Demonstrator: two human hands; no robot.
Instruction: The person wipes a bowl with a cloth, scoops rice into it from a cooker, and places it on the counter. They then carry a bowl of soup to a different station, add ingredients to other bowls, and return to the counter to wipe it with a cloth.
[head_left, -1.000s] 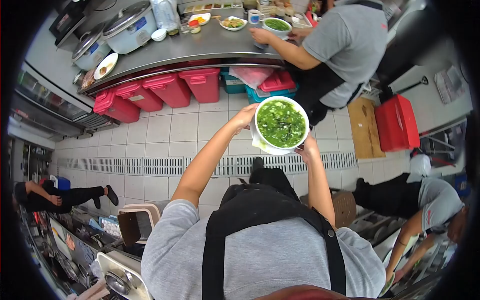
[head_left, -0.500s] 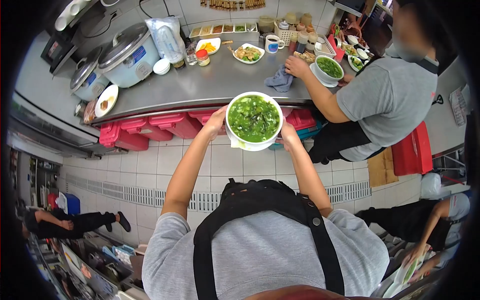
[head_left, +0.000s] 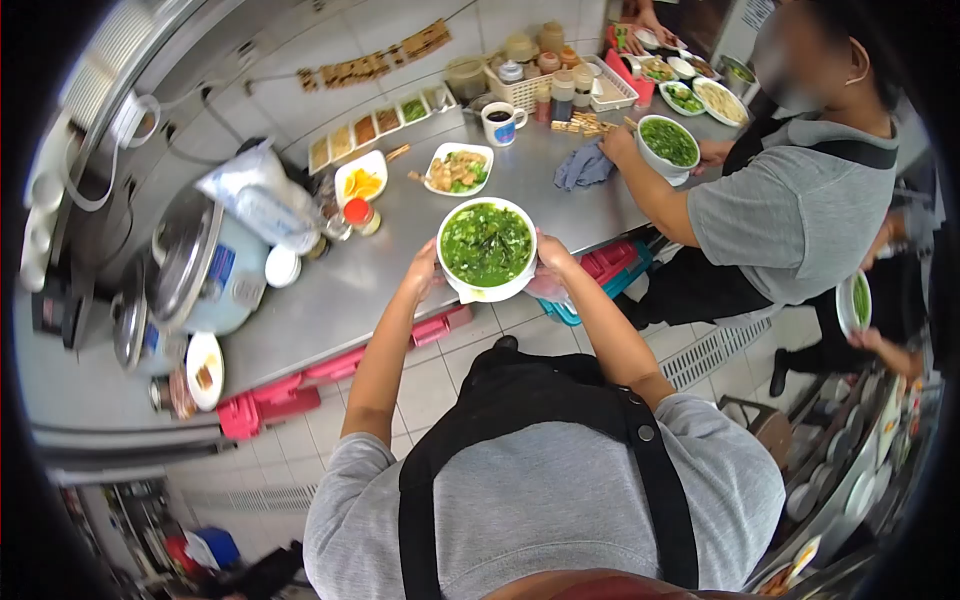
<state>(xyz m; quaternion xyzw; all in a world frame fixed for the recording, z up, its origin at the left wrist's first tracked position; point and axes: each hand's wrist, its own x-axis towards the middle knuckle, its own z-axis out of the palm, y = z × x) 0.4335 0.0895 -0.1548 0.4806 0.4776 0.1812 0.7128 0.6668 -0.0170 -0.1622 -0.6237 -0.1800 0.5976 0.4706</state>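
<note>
By the near edge of the metal counter (head_left: 330,290), my left hand (head_left: 425,268) and right hand (head_left: 553,258) are clamping opposite sides of a round white bowl (head_left: 510,291) of leafy green soup (head_left: 487,243); farther left, a squarish dish (head_left: 374,159) is holding orange slices (head_left: 361,184).

A commercial kitchen, to judge by the metal counter (head_left: 345,285), big cookers (head_left: 236,270), box of toppings (head_left: 402,137), sauce bottles (head_left: 562,97), aproned co-worker (head_left: 785,215) and slotted floor drain (head_left: 712,357)

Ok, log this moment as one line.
left hand: supports bowl | right hand: supports its other side | contents: green soup | ahead: metal counter | nearby: co-worker's hand, second bowl
</note>
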